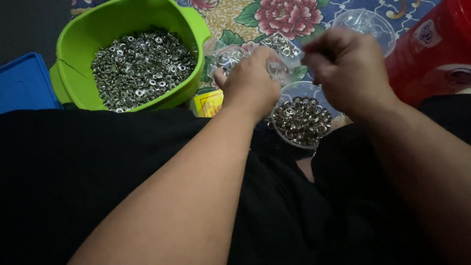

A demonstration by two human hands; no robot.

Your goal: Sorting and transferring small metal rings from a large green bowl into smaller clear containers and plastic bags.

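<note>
- Far left there's a blue bin [22,81], only a corner of it showing, can't see what's inside.
- Just beside it, a lime green tub [73,54] filled with a thick layer of small silver metal eyelets [142,66]. The rim has a crack on its left side. It sits on a flower-print cloth [235,19] that covers whatever is underneath.
- A bit of yellow packet [210,103] pokes out between the tub and the left wrist.
- The left hand [251,81] is curled closed, knuckles up, pinching a small clear plastic bag [274,59]. There are more clear bags with eyelets in them [282,44] lying right behind the fingers.
- Under and between both hands is a small clear round bowl [301,120] about half full of the same eyelets, resting at the lap edge against the black clothing.
- The right hand [348,68] is closed too, fingertips bunched at the other side of the bag. It's blurry, so can't tell if there's an eyelet in the pinch.
- Behind it, an empty-looking clear round cup [365,24] on the cloth.
- Far right, a red container [431,49], touching the frame edge.
- Room-wise it's tight: tub on the left, red thing on the right, bags behind, lap in front. The only open patch is the cloth at the top middle.
</note>
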